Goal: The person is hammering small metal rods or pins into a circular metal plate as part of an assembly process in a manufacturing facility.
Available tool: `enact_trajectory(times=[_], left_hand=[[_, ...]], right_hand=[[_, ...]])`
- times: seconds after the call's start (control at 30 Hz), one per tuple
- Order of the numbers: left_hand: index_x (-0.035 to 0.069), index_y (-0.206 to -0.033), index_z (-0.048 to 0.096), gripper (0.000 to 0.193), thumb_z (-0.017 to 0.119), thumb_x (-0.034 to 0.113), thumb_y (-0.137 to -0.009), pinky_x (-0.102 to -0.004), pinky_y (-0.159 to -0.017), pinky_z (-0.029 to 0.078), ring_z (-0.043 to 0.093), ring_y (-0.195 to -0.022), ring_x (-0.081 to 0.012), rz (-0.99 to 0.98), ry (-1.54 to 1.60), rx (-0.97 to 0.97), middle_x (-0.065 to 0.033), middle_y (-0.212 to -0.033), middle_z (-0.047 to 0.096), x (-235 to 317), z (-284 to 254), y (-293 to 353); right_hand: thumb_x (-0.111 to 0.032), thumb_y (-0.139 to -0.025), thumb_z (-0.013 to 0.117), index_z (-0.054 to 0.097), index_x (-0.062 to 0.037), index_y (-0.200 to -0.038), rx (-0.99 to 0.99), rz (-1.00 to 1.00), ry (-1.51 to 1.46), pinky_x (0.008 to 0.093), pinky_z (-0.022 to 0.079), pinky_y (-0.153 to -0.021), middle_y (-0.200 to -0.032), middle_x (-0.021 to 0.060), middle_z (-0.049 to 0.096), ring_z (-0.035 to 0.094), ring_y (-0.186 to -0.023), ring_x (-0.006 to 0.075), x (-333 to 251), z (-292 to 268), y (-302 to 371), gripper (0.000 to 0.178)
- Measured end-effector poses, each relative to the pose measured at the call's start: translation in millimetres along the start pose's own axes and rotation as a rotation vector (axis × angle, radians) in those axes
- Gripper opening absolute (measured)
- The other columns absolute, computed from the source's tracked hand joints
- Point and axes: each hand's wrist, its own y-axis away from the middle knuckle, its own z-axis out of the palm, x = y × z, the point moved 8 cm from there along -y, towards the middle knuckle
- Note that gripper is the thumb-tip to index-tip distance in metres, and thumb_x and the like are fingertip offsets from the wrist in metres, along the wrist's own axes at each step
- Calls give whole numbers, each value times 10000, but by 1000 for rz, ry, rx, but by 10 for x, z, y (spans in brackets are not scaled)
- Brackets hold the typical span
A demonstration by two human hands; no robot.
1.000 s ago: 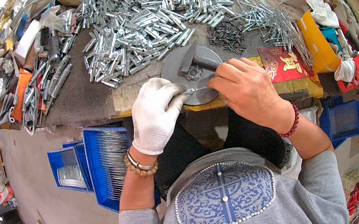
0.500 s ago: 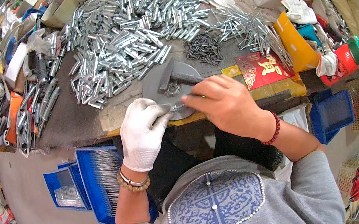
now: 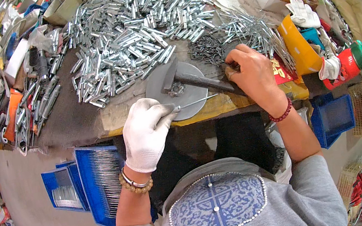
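My left hand (image 3: 143,136), in a white glove, pinches a thin metal rod (image 3: 199,101) at the near edge of a round grey plate (image 3: 197,109). The rod points right; its held end is hidden by the fingers. A hammer (image 3: 198,81) lies with its head on that plate and its handle reaching right. My bare right hand (image 3: 255,76) is just beyond the handle's end, beside a heap of small dark pins (image 3: 203,51). Its fingers are curled together; whether a pin is between them I cannot make out.
A large heap of silver metal tubes (image 3: 123,41) covers the far bench. Thin rods (image 3: 244,30) and a red packet (image 3: 283,73) lie right. Tools (image 3: 42,69) crowd the left. Blue bins (image 3: 89,190) with rods stand below left; another blue bin (image 3: 333,118) stands right.
My right hand has left the rod and moved right and away to the dark pins, uncovering the rod and hammer handle. My left hand keeps its pinch, nearly still.
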Motion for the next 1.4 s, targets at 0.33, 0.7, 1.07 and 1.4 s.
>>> enact_trajectory(times=[0.33, 0.7, 1.07, 1.4], left_hand=[[41, -948, 789, 152, 851, 46, -810, -389, -834, 537, 670, -938, -295, -9, -2, -6, -112, -949, 691, -3, 5, 8], [50, -935, 792, 136, 852, 69, -815, -388, -824, 535, 669, -927, -293, -21, -3, 9, -96, -937, 690, -22, 4, 20], [50, -929, 793, 130, 848, 73, -814, -393, -830, 534, 667, -927, -296, -17, 6, 1, -98, -931, 688, -17, 6, 19], [47, -933, 791, 137, 847, 68, -809, -389, -842, 541, 676, -936, -294, -7, -10, 2, -100, -941, 688, -29, 8, 17]], right_hand=[[-139, -839, 795, 712, -63, -1041, -105, 14, -39, 471, 574, -872, -1044, 141, 708, 716, -994, 380, 24, 0, -87, 231], [-57, -830, 750, 722, -56, -1071, -133, -20, -149, 458, 568, -891, -1049, 145, 707, 707, -996, 392, 108, 8, -97, 242], [81, -821, 635, 689, -55, -1054, -146, -213, -157, 485, 543, -900, -1045, 146, 627, 658, -1054, 393, -28, 109, -163, 275], [131, -816, 547, 642, -37, -1059, -186, -166, -163, 493, 516, -937, -1083, 180, 622, 630, -1108, 426, 9, 104, -164, 311]])
